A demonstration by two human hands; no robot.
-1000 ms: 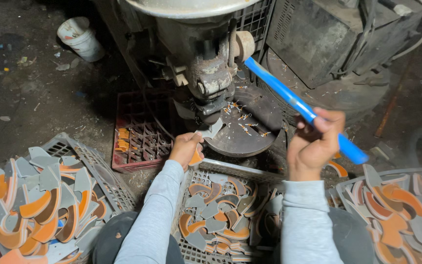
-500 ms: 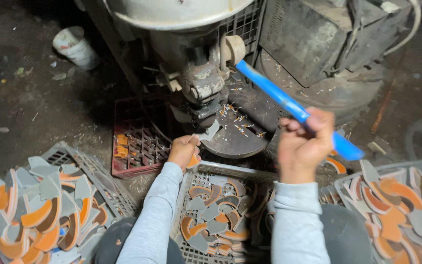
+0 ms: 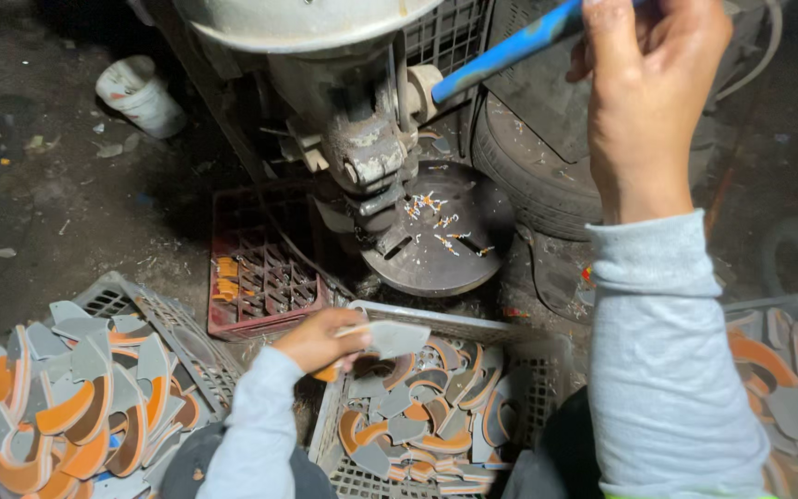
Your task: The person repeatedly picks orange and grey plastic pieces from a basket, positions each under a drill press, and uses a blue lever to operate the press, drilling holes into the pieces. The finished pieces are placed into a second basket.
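Observation:
My right hand (image 3: 650,88) is raised at the top right, closed around the blue lever handle (image 3: 510,48) of a grey press machine (image 3: 362,139). My left hand (image 3: 320,339) is low, over the middle grey crate (image 3: 445,325), and grips a flat grey curved piece (image 3: 392,337) with an orange edge. That crate holds several similar grey and orange curved pieces (image 3: 417,416). Below the press head sits a dark round plate (image 3: 459,245) scattered with small shavings.
A red crate (image 3: 260,268) with a few orange pieces stands left of the plate. Another grey crate (image 3: 131,310) piled with curved pieces is at the lower left, and one more at the right (image 3: 787,356). A white bucket (image 3: 140,92) stands on the dirty floor.
My right hand has swung the blue lever up from low right to the top. My left hand has drawn back from the round plate to the middle crate, holding a grey piece.

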